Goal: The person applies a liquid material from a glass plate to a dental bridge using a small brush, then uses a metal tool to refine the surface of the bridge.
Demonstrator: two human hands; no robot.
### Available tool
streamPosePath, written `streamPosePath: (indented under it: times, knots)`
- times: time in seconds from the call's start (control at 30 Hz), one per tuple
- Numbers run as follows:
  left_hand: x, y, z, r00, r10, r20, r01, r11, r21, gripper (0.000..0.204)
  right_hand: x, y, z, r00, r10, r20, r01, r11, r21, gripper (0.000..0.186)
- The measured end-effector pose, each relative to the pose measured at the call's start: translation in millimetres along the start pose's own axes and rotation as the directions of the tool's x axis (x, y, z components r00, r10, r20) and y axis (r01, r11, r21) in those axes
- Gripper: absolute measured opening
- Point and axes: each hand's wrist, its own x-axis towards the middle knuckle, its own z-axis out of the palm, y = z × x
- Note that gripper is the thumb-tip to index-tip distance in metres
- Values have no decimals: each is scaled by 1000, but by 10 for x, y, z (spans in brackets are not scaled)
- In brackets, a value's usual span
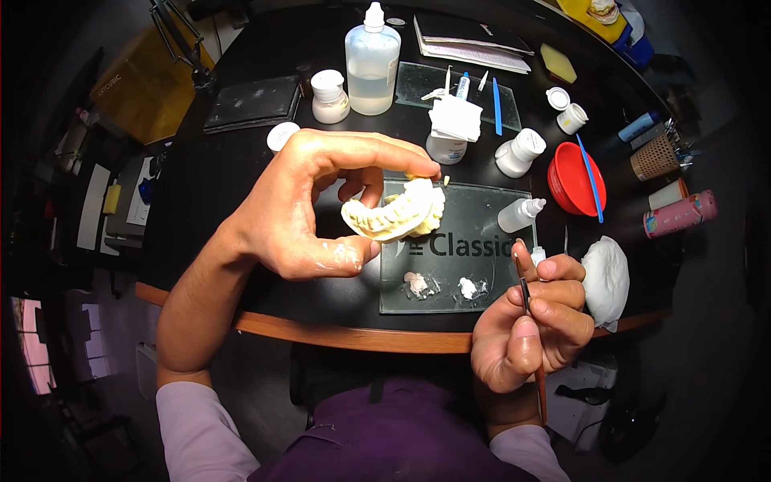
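My left hand (291, 201) is closed around a pale yellow dental cast (389, 217), raised above the glass slab. Thumb and fingers grip its edges, and the row of teeth shows along it. White residue marks the thumb. To the right, my right hand (536, 321) pinches a thin brush (541, 394) with a dark ferrule and reddish-brown handle, its tip pointing up and away from me. Brush and cast are apart. On the glass slab (393, 302) lie a pinkish dab of paste (416, 283) and a white dab of paste (468, 288).
A dropper bottle (522, 214) stands at the slab's right edge, beside a red bowl (569, 193) with a blue stick across it. A white cloth-like bundle (607, 277) sits near the right front. Farther back are a large liquid bottle (372, 68) and several white jars (330, 98).
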Motion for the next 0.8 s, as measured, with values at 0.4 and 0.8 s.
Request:
streamPosePath:
  times: [0.4, 0.8]
  knots:
    - [2, 14, 74, 1000, -11, -11, 11, 1000, -7, 72, -22, -83, 25, 998, 33, 59, -36, 999, 40, 20]
    - [24, 21, 153, 1000, 16, -3, -16, 1000, 6, 72, 58, -160, 56, 968, 66, 244, -69, 998, 4, 27]
